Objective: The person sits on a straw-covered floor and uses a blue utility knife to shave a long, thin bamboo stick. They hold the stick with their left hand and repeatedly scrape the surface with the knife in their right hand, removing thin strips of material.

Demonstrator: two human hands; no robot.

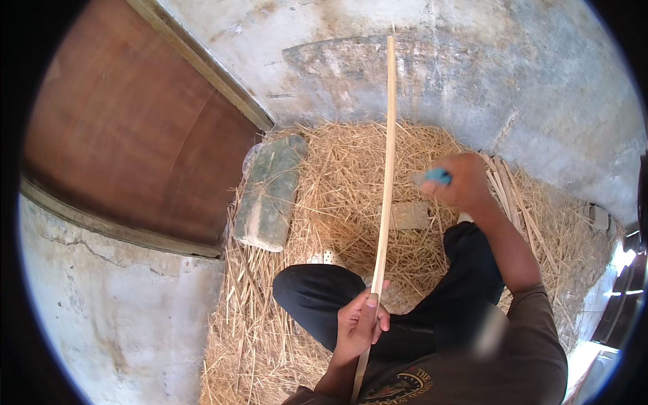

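A seated person's left hand (pixel 360 324) grips a long, thin bamboo strip (pixel 386 162), fingers wrapped tight and thumb pressed along its face; the strip runs up and away from those fingers toward the concrete wall (pixel 472 74). The right hand (pixel 457 183), beside the strip's middle, is clenched on a blue-handled tool (pixel 437 176). Straw (pixel 337 175) lies beneath both hands, with a bundle of cut strips (pixel 507 192) just beyond the right knuckles.
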